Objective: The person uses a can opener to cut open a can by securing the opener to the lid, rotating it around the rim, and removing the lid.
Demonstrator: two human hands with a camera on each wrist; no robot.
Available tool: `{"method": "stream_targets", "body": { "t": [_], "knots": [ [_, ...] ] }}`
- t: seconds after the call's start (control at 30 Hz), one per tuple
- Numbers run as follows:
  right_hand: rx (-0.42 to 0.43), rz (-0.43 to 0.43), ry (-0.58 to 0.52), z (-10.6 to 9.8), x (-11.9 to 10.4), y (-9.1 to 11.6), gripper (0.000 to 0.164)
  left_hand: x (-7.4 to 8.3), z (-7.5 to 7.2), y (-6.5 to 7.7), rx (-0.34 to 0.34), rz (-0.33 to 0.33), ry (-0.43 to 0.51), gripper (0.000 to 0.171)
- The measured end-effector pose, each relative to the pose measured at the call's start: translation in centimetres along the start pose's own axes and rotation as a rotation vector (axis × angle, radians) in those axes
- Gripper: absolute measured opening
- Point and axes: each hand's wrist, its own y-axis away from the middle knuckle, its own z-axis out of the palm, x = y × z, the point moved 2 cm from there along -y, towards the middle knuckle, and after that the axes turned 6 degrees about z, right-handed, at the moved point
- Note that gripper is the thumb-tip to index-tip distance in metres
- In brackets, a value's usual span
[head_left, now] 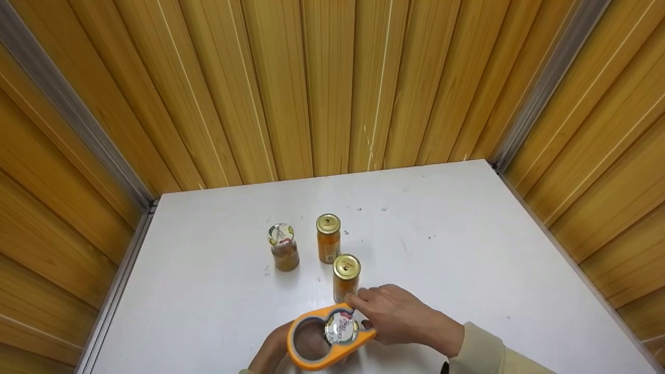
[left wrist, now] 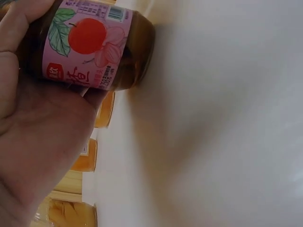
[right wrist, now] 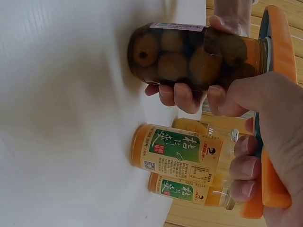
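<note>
My left hand (left wrist: pixel 45 127) grips a glass jar (left wrist: pixel 137 49) of whole fruit, with a pink label (left wrist: pixel 87 40) showing a red fruit. In the head view, the orange-and-grey jar opener (head_left: pixel 310 364) lies over this jar, its smaller ring around the patterned lid (head_left: pixel 341 328). My right hand (head_left: pixel 397 316) holds the opener by its handle end, fingers curled round it in the right wrist view. The jar is held just above or on the white surface; which one, I cannot tell. Much of the left hand is hidden under the opener in the head view.
Two jars with gold lids, a nearer jar (head_left: pixel 346 278) and a farther jar (head_left: pixel 328 239), stand beyond the hands. Left of them is a jar (head_left: pixel 284 248) with a patterned lid. Wood-patterned walls (head_left: pixel 327 88) enclose the white table (head_left: pixel 208 291) at the back and sides.
</note>
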Motion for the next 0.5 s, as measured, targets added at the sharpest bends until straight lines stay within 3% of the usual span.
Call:
{"method": "stream_targets", "body": {
  "t": [0.13,0.23,0.4,0.5],
  "knots": [
    [0.001,-0.006,-0.001,0.1,0.1,-0.1,0.053,-1.0,-0.8,-0.5,-0.063,0.141,0.049,0.076],
    [0.009,-0.008,0.005,0.1,0.2,-0.1,0.053,-1.6,-0.9,-1.0,-0.069,0.218,0.05,0.08],
    [0.016,0.002,0.003,0.1,0.4,0.3,0.054,-2.2,-0.5,-1.2,-0.074,0.303,0.092,0.078],
    [0.014,0.001,-0.007,0.1,0.4,0.3,0.054,-2.2,-0.3,-1.3,-0.044,0.304,0.109,0.075]
  ]
}}
